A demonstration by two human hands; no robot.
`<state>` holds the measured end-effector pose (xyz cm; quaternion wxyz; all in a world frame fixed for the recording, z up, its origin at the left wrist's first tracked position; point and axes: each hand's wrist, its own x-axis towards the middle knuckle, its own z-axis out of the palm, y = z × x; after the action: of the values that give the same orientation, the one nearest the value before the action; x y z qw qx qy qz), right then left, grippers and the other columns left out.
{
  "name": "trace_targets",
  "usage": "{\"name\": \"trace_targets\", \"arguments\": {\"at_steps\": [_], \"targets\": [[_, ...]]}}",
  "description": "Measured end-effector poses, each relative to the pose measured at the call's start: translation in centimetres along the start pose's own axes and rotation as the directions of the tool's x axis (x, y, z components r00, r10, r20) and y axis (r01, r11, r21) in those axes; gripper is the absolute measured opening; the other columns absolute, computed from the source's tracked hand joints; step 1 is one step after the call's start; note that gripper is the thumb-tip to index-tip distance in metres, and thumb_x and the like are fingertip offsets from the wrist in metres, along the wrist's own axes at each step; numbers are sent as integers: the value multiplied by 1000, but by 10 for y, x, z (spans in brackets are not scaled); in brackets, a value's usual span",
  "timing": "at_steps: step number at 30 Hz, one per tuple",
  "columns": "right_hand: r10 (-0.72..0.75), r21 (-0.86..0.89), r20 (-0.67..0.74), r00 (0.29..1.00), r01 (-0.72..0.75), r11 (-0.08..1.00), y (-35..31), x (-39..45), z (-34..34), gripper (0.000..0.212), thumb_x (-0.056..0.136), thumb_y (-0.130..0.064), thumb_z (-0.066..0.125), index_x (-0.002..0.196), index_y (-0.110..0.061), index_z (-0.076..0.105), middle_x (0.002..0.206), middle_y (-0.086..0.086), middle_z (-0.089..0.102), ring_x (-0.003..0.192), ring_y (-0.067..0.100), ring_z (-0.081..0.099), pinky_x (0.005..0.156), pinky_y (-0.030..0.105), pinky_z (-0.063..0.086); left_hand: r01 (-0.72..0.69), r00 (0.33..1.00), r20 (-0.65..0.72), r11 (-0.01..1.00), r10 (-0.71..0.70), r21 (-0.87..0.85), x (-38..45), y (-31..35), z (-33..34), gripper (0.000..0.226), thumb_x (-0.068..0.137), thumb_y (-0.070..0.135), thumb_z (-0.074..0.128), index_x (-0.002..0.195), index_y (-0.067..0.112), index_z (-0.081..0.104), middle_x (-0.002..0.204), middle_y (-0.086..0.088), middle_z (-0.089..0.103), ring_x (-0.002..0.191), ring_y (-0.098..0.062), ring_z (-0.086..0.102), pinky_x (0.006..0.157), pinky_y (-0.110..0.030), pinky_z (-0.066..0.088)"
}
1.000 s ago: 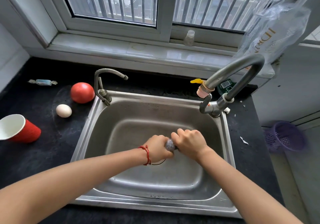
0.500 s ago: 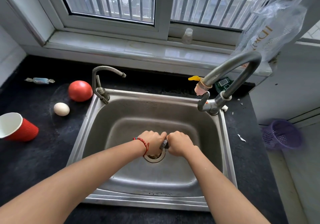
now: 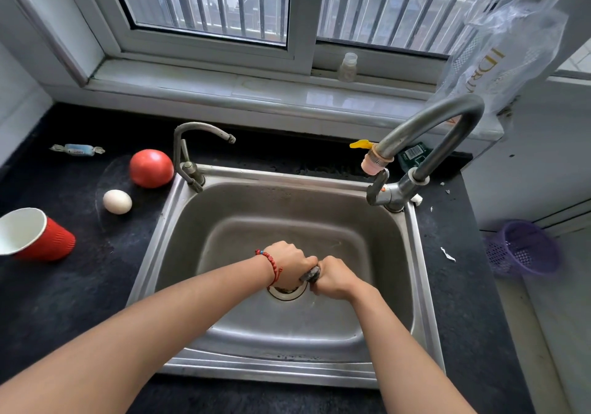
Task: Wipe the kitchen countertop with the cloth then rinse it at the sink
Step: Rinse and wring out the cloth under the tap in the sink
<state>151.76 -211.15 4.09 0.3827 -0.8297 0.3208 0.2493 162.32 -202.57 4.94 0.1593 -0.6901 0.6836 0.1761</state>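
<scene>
Wringing looks to be the step in hand: both hands meet low in the sink [image 3: 412, 273], right above the drain [image 3: 286, 292]. The left hand [image 3: 289, 266] and the right hand [image 3: 334, 279] are each curled tight around the cloth [image 3: 310, 275], of which only a small dark twist shows between the fists; the rest is hidden inside the grips.

No water can be seen running from the large tap [image 3: 428, 132], whose spout ends well apart from the hands, up toward the right rear corner. The smaller tap [image 3: 195, 145] at the left rear corner also shows no stream.

To do this step well, the fists would best turn in opposite directions while staying over the drain, so squeezed water falls into the basin rather than onto the dark table [image 3: 64, 301]. Keeping the cloth bunched short between the hands gives a firmer twist. If it needs another rinse, one hand would have to let go to reach the large tap.

On the table to the left lie a tomato [image 3: 151, 168], an egg [image 3: 117, 202] and a tipped red cup [image 3: 38, 237], all clear of the sink.
</scene>
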Motion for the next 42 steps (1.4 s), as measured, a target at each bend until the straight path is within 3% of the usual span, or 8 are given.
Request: {"name": "trace_targets", "arguments": {"at_steps": [8, 18, 23, 27, 32, 36, 39, 42], "targets": [[76, 239, 79, 994, -92, 967, 7, -9, 12, 22, 64, 1, 54, 49, -14, 50, 49, 5, 38, 42, 16, 29, 40, 19, 24, -97, 995, -16, 993, 98, 66, 2, 3, 9, 25, 92, 25, 36, 111, 9, 41, 105, -19, 66, 90, -40, 64, 64, -36, 39], [14, 112, 139, 990, -30, 993, 1, -7, -7, 17, 66, -2, 58, 59, -18, 58, 52, 3, 45, 43, 14, 34, 38, 17, 26, 111, 981, -140, 983, -131, -147, -18, 14, 20, 35, 93, 35, 35, 114, 9, 43, 111, -17, 62, 95, -40, 62, 64, -35, 34], [55, 84, 300, 952, -84, 993, 4, -13, -3, 23, 68, -2, 60, 55, -20, 55, 53, 3, 42, 43, 14, 33, 39, 15, 25, 48, 994, -86, 982, -65, -182, -26, 21, 26, 37, 95, 32, 32, 116, 3, 42, 109, -23, 61, 94, -42, 61, 67, -42, 43], [21, 69, 136, 991, -30, 997, 3, -10, 0, 16, 66, -8, 67, 67, -22, 60, 62, 4, 54, 54, 18, 46, 47, 22, 36, 135, 982, -100, 967, -159, -215, -27, 21, 24, 43, 93, 37, 26, 120, 7, 40, 113, -20, 60, 97, -40, 62, 74, -42, 47], [-54, 248, -404, 913, 166, 955, 7, -14, -7, 79, 66, -11, 72, 137, -26, 40, 111, 0, 48, 109, 16, 48, 98, 33, 41, 353, 825, -86, 629, -558, -692, -34, 24, 11, 36, 80, 43, 55, 103, 16, 48, 101, -15, 68, 98, -39, 61, 76, -38, 47], [196, 766, -364, 911, 173, 619, -8, -33, -13, 34, 88, -18, 58, 120, -9, 54, 96, 6, 59, 78, 15, 60, 67, 25, 46, 296, 624, -38, 281, -781, -913, -38, 30, 3, 29, 75, 42, 65, 81, 19, 49, 86, -13, 71, 89, -35, 63, 70, -33, 44], [168, 777, -333, 928, 169, 606, -24, -37, -1, 16, 85, -33, 61, 87, -17, 58, 75, 1, 63, 59, 10, 60, 50, 19, 44, 202, 577, -124, 289, -807, -936, -40, 38, -2, 37, 69, 46, 68, 77, 11, 57, 77, -9, 66, 78, -31, 62, 63, -29, 37], [191, 765, -401, 896, 213, 607, -33, -36, 6, 27, 70, -35, 76, 83, -18, 61, 82, 5, 70, 75, 19, 67, 68, 35, 53, 134, 566, -248, 385, -786, -913, -44, 45, -1, 56, 55, 60, 54, 68, 7, 64, 69, 2, 41, 63, -18, 47, 61, -24, 33]]}}
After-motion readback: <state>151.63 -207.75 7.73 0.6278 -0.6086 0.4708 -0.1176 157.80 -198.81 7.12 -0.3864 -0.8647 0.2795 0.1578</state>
